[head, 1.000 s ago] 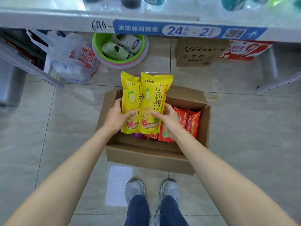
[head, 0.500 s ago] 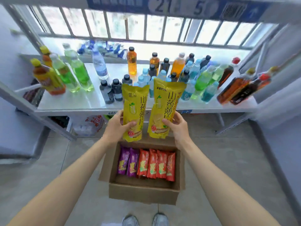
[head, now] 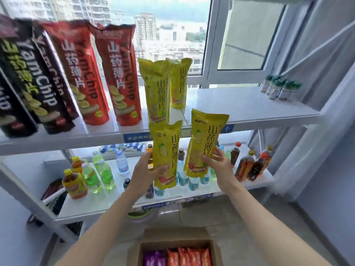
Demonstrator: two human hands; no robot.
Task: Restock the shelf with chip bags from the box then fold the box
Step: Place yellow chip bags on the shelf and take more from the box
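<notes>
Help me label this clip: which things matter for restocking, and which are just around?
Job: left hand, right hand, each holding a yellow bag; chip shelf; box.
Around: drink bottles, window.

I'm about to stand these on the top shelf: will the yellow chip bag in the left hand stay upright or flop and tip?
The yellow chip bag probably feels light and puffy: the left hand lifts it in a low grip. Tall and narrow, it may tip easily; the yellow bags on the shelf look slightly tilted.
</notes>
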